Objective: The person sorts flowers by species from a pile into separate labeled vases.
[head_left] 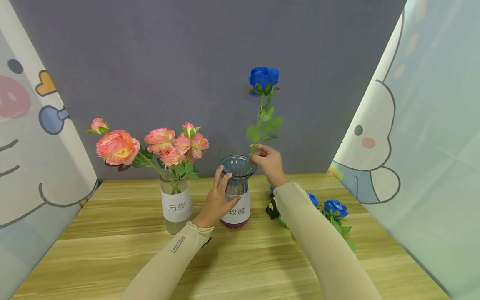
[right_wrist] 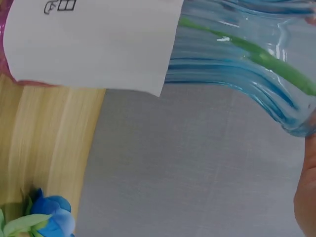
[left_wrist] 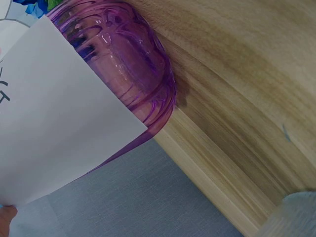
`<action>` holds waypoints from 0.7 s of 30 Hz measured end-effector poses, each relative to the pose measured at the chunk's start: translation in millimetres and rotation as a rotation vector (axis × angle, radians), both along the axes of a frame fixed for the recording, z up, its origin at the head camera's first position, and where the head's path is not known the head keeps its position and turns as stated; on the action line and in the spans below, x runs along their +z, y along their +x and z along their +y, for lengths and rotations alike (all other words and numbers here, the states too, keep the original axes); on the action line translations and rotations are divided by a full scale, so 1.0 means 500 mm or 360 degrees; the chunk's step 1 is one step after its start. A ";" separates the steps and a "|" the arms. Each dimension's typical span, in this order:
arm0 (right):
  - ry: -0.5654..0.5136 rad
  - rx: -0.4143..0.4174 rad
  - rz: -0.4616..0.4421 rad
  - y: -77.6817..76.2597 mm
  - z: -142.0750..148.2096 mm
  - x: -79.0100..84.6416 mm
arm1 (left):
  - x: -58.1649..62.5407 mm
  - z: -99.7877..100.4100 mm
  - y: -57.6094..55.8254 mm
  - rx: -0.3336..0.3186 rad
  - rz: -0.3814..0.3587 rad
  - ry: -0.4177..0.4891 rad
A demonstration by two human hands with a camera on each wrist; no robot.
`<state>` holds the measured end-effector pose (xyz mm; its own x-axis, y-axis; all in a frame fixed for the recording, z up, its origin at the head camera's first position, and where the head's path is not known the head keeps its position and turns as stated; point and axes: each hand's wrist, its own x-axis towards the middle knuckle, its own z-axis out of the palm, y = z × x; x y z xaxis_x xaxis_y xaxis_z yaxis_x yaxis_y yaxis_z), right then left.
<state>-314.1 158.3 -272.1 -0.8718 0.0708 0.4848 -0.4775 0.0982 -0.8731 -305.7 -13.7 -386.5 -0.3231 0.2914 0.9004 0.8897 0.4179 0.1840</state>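
Observation:
A blue rose stands upright above a glass vase, its stem inside the mouth. My right hand pinches that stem just over the rim. Around the vase's left side, my left hand holds the glass, fingers by the neck and thumb across the front. The vase is blue at the top and purple at the base, with a white paper label round its middle. Through the glass in the right wrist view, the green stem slants down inside.
Left of the vase stands a clear labelled vase with several pink-orange flowers. Several more blue roses lie on the wooden table at the right, partly behind my right sleeve. A grey panel rises behind the table.

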 end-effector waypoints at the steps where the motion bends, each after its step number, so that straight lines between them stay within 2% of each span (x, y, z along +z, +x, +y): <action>1: 0.0045 0.0013 -0.0008 0.001 0.000 0.002 | 0.000 0.000 0.000 0.0001 -0.0002 -0.0001; 6: 0.0240 0.0021 -0.0047 0.005 -0.001 0.007 | 0.001 -0.001 0.001 -0.0001 -0.0033 -0.0007; 18: 0.0579 -0.0155 0.0015 0.019 -0.009 0.005 | 0.002 0.000 0.004 0.0002 -0.0074 -0.0007; 21: 0.0739 -0.0182 -0.0027 0.026 -0.010 0.009 | 0.004 0.000 0.005 -0.0001 -0.0092 -0.0004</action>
